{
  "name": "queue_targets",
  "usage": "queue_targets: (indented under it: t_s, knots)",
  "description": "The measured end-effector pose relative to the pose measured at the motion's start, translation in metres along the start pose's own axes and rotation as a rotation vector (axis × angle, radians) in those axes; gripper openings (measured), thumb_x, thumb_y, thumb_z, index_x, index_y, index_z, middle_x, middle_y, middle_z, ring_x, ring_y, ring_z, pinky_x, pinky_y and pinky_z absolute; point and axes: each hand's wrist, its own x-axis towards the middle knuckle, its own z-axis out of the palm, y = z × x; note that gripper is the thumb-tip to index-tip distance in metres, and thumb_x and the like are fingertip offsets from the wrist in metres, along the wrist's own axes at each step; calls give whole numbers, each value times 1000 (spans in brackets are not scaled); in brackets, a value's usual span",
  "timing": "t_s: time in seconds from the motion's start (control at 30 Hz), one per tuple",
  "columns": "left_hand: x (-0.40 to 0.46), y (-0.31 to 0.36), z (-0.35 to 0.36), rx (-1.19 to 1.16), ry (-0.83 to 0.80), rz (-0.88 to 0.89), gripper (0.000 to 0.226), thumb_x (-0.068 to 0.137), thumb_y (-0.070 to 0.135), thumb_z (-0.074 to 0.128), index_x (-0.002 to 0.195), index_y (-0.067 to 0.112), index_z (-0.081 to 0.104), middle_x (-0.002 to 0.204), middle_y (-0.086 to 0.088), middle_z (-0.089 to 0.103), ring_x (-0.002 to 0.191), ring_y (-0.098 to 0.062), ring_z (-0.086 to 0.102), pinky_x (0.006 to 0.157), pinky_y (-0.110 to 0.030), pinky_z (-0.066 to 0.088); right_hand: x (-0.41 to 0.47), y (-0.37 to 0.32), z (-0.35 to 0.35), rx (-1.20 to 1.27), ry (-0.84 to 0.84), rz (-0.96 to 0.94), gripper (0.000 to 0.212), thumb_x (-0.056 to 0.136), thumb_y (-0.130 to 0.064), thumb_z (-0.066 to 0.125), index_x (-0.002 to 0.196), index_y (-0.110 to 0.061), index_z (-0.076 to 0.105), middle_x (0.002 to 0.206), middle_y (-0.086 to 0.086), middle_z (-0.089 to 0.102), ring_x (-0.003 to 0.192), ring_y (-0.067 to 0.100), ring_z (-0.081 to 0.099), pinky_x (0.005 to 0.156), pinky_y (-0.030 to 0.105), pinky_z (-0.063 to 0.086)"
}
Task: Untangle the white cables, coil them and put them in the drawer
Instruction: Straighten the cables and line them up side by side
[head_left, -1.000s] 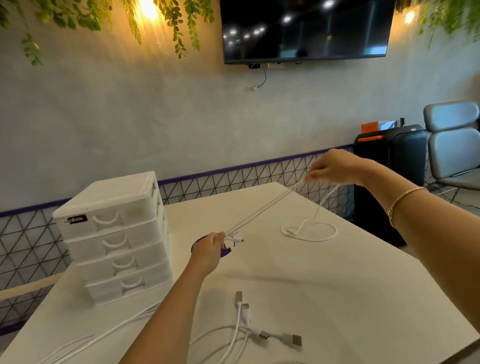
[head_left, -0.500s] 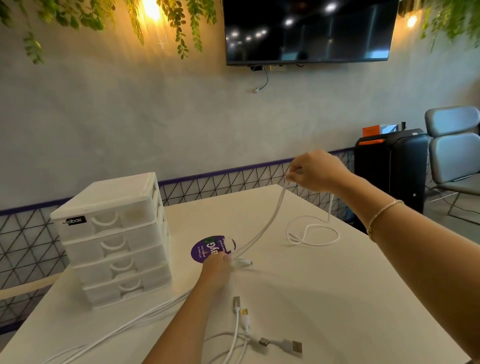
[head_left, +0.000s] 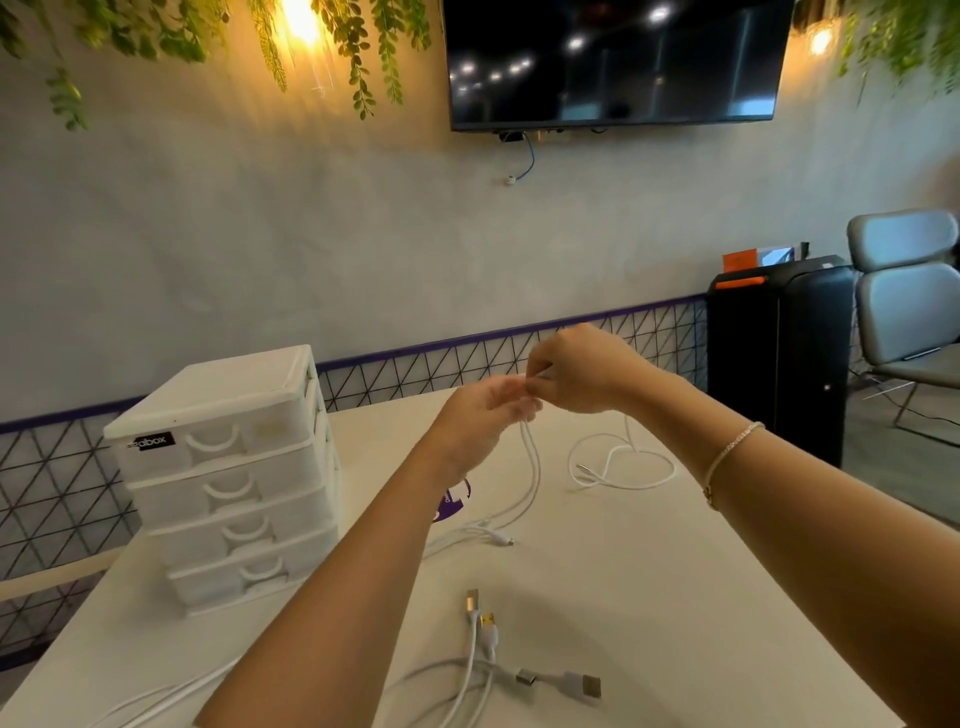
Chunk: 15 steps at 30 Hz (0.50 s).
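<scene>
A: How are the hands set?
B: Right hand (head_left: 582, 371) and left hand (head_left: 480, 415), raised and touching, pinch one thin white cable (head_left: 532, 467), seemingly starting a coil.
A: And beyond?
B: Its loops trail on the white table (head_left: 675, 597) beside the shut white plastic drawer unit (head_left: 223, 467).

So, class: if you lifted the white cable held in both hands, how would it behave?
Probably floppy: the white cable hangs slack from the right hand and left hand. Likely light, since a fingertip pinch holds it. Its trailing end on the table would likely drag and snag.
</scene>
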Motion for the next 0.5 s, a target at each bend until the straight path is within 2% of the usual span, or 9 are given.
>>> queue_targets:
  t_s: [0.07,0.17,0.27,0.37,0.5]
  knots:
    - [-3,-3,1,35,54,-16,19,89,16,60,106,20,68,85,3,68,93,-9,61,78,-17,39,1,-2,-1,52,-13,7,25,91,-34,54,94,-15,69,90,0,69,80,15,60,64,23,44]
    - [-7,-9,-3,24,181,-20,17,87,18,63,102,20,70,86,-1,70,96,-16,64,81,-18,45,1,-4,-8,118,-73,0,29,88,-37,58,92,-12,72,87,4,69,77,15,59,63,23,44]
    - [-12,-21,-15,40,266,-43,14,86,20,65,97,19,72,82,2,71,91,-16,67,91,-30,50,-1,4,-22,191,-114,42,32,86,-39,61,89,-9,72,84,6,68,73,16,56,64,26,44]
    - [-17,-34,-24,56,361,-97,13,85,22,66,96,21,73,81,2,71,90,-27,67,88,-39,54,-3,17,-35,225,-94,86,27,81,-38,68,87,-11,73,87,4,70,80,17,60,71,29,48]
    - [-26,-57,-34,103,468,-205,25,86,26,65,106,13,70,82,3,69,81,-15,65,82,-31,55,-9,35,-52,279,-17,167,20,77,-36,72,80,-16,71,75,-5,65,73,8,56,65,19,44]
